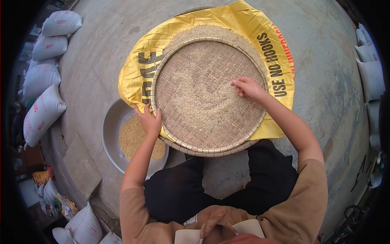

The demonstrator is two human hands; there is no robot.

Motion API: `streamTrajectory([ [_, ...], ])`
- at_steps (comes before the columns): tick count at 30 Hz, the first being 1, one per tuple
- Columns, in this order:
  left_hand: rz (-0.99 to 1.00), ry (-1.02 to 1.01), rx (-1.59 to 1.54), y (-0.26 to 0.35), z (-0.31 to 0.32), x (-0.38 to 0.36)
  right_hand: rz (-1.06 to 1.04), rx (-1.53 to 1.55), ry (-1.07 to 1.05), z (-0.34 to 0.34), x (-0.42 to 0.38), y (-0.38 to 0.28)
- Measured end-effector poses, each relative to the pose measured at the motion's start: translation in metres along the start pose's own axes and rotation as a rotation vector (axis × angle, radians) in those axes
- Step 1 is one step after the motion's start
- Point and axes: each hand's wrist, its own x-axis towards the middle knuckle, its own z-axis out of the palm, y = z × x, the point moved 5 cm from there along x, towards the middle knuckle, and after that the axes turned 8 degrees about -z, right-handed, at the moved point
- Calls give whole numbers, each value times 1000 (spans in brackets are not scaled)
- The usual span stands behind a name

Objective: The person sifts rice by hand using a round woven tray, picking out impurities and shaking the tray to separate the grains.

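One yellow sack [271, 125] is spread on the floor [325, 73]. On it, one round woven tray [227, 140], strewn with pale grain [203, 106], is gripped at its left rim by the left hand [149, 120]. The right hand [247, 88] is held over the tray, fingertips pinched together; whether grain is held cannot be told. One metal basin [111, 134] of golden grain [132, 136] is seen near the left hand.

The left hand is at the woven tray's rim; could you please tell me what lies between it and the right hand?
In the head view, pale grain lies scattered across the woven tray between the left hand and right hand.
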Motion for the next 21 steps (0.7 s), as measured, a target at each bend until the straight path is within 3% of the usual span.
streamTrajectory([
  [1,2,2,2,0,0,0,-43,-265,38,-2,0,-3],
  [2,1,0,2,1,0,0,-41,-265,38,-1,-2,-2],
  [4,-3,-3,-4,1,-1,0,-312,-672,-3,10,-10,-15],
  [5,-3,-4,-2,1,-1,0,-311,-671,-3,12,-14,-19],
  [7,-6,-1,-1,1,-1,0,-499,-1019,-243,30,-27,-29],
  [16,-1,-1,12,1,-1,0,-424,-1242,-268,40,-30,-5],
  [21,-7,-4,13,1,0,0,-420,-1148,-313,39,-29,-7],
])
